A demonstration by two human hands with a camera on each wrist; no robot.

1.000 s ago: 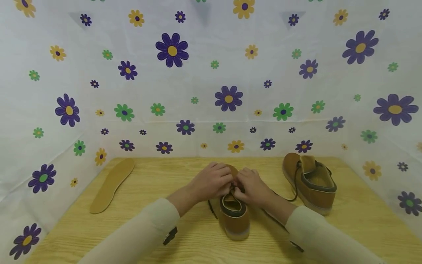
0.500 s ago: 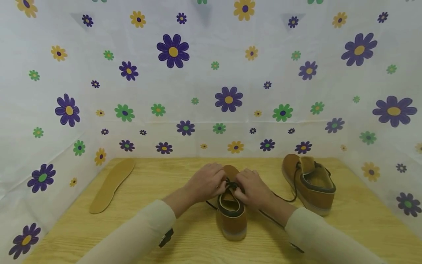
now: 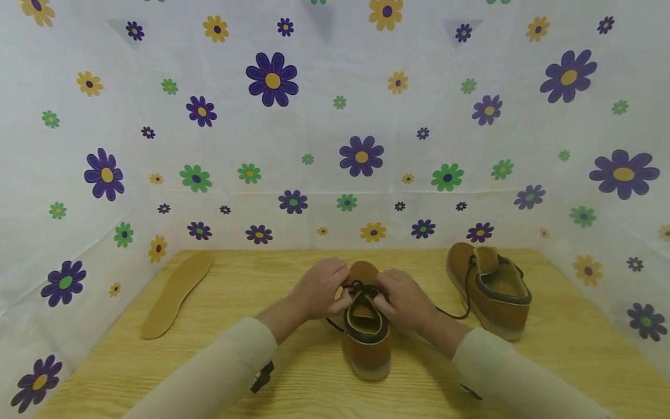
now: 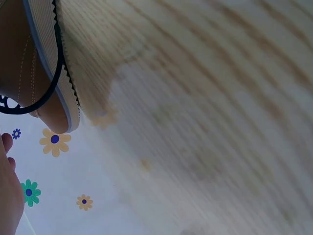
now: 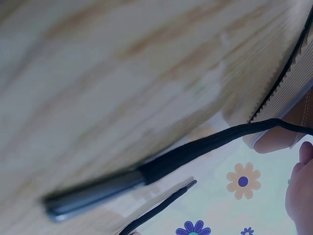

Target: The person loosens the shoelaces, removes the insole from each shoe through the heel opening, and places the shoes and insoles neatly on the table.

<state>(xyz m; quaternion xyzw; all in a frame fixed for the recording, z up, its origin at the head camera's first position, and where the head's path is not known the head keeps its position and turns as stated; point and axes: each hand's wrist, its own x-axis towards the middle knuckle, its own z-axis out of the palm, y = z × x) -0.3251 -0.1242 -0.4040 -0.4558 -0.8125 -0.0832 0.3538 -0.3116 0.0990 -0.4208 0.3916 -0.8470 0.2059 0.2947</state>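
A brown leather shoe [image 3: 370, 352] stands at the middle of the table, its heel toward me. Over its tongue lies a dark shoelace [image 3: 362, 287], looped in a bow with a knot at the centre. My left hand [image 3: 320, 289] pinches the loop on the left, and my right hand [image 3: 405, 298] pinches the one on the right. Fingertips are partly hidden in the head view. Down the shoe's side hangs a lace [image 4: 59, 68] in the left wrist view. In the right wrist view a lace end with a metal tip [image 5: 95, 193] hangs close to the camera.
The second brown shoe [image 3: 508, 311] stands at the right with its lace trailing on the wooden table [image 3: 293, 381]. A tan insole [image 3: 177, 295] lies at the left. Flower-patterned white cloth [image 3: 314, 116] closes off the back and sides.
My hands have drawn apart sideways, the left hand farther left, and the bow between them has come into view. The shoe has shifted slightly left.
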